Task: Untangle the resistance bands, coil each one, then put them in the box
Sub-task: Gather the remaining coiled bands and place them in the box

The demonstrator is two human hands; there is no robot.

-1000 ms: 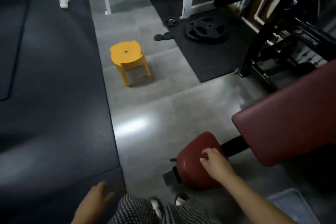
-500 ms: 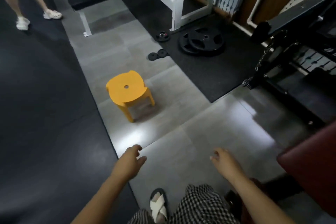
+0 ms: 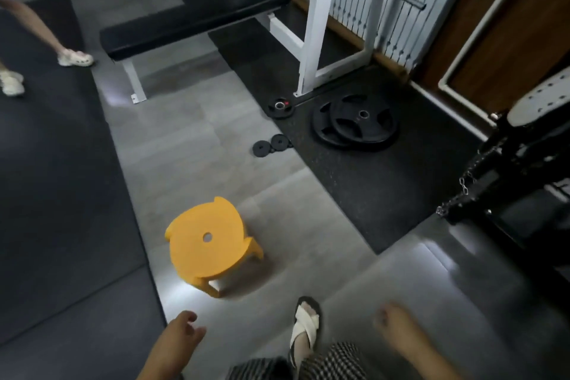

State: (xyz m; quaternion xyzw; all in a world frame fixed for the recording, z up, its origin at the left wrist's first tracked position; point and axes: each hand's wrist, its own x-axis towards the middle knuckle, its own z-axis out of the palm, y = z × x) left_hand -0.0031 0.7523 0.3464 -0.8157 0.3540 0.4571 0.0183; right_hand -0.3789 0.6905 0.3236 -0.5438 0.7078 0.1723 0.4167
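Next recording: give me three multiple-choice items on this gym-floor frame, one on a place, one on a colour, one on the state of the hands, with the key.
1. Where does the round plastic stool stand?
A. on the grey tiled floor
B. on the black padded bench
C. on the large black weight plates

2. What colour is the stool?
A. red
B. yellow-orange
C. white

3. What are the left hand and right hand holding?
A. each a resistance band
B. a box between them
C. nothing

Key: 1 A, its legs rest on the tiles, near the bench and plates but apart from both. 2 B, seat and legs are yellow-orange. 3 C, both hands hang free with loosely curled fingers; no band or box is in view.
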